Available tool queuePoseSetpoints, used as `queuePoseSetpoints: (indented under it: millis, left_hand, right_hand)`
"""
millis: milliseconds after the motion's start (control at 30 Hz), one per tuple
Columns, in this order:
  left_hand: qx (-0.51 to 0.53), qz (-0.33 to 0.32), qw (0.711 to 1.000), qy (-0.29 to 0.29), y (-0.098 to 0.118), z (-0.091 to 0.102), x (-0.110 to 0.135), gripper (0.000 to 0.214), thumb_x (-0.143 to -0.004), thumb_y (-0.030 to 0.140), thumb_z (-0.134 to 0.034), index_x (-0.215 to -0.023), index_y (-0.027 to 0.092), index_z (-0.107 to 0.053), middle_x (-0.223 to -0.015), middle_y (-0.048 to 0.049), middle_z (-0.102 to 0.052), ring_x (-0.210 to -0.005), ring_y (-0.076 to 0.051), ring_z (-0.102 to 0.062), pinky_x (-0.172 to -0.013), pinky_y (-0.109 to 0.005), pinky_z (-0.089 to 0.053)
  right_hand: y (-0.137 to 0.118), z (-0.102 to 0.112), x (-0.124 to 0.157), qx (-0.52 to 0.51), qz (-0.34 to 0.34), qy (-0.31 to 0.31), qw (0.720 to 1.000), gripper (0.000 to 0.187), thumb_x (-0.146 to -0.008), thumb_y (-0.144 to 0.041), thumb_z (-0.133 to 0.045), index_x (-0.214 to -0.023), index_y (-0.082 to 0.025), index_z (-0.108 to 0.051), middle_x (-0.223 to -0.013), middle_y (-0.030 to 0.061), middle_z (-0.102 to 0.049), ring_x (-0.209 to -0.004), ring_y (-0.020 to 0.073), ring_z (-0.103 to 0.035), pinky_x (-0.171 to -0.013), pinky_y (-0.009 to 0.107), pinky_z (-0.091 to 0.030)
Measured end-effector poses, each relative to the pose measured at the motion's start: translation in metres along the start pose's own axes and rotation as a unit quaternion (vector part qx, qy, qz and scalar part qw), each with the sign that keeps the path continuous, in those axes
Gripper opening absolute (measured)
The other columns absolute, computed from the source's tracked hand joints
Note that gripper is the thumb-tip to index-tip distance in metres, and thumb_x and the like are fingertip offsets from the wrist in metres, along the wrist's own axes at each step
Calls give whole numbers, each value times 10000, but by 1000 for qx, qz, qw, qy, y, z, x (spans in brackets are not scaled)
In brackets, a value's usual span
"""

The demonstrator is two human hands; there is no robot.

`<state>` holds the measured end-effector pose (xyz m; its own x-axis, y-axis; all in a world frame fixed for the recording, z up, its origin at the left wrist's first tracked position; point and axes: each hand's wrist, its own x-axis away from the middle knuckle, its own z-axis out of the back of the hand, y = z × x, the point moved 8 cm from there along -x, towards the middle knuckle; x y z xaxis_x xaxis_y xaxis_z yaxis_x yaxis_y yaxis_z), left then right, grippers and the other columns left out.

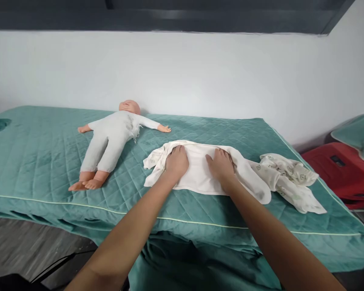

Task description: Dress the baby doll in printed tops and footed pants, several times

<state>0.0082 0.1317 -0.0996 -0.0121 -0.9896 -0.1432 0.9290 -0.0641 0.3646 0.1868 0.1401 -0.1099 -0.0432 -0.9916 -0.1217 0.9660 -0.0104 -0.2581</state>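
A white baby garment lies spread on the green quilted bed, plain in the middle with a small print at its left end. My left hand is closed on its left part, fingers curled into the cloth near the upper edge. On the right part, my right hand has its fingers bent into a fold, with the thumb on the plain cloth; its fingertips are partly hidden. Beside the garment, to the right, is a crumpled printed baby garment. A baby doll in a pale bodysuit lies on its back at the left.
The green quilted cover has a pale piped front edge. Behind it stands a white wall, with a dark overhang above. A red case sits past the bed's right end. Grey flooring shows lower left.
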Motion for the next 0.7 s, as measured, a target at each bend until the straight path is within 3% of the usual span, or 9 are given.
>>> queuePoseSetpoints:
  millis: [67, 233, 333, 533, 700]
  left_hand:
    - [-1, 26, 1000, 10, -3, 3, -6, 434, -993, 201, -400, -1408, 123, -498, -1467, -192, -555, -1393, -333, -502, -1115, -464, -456]
    - [57, 99, 992, 49, 2, 7, -14, 576, -989, 271, -436, -1537, 129, -332, -1551, -187, -493, -1406, -334, -505, -1117, -444, -460]
    - [77, 112, 990, 45, 6, 2, -25, 616, -995, 312, -432, -1560, 114, -288, -1560, -202, -485, -1405, -338, -512, -1114, -458, -465]
    - [42, 90, 994, 45, 10, -4, -52, 598, -1017, 357, -406, -1546, 87, -335, -1577, -204, -468, -1447, -331, -465, -1174, -453, -410]
    - [11, 51, 998, 28, 12, -15, -67, 585, -1039, 404, -347, -1549, 119, -361, -1599, -186, -443, -1461, -336, -446, -1187, -469, -398]
  right_hand:
    - [3, 3, -5, 9, -27, 3, 1000, 594, -1027, -420, -387, -1460, -18, -455, -1543, 269, -450, -1452, 395, -378, -1186, 531, -300]
    - [-4, 8, -6, 18, -49, 49, 997, 727, -1013, -405, -418, -1604, -35, -214, -1673, 279, -194, -1551, 416, -179, -1189, 566, -287]
    - [-4, 11, -11, -16, -37, 64, 997, 757, -992, -384, -450, -1622, -77, -165, -1688, 264, -143, -1532, 443, -216, -1159, 569, -338]
    - [10, 18, -37, -51, -5, 109, 993, 560, -953, -303, -473, -1429, -12, -419, -1634, 283, -222, -1465, 432, -325, -1169, 556, -343]
    - [15, 13, -58, -51, 3, 119, 992, 581, -984, -345, -445, -1431, 24, -404, -1626, 306, -222, -1490, 449, -272, -1199, 578, -294]
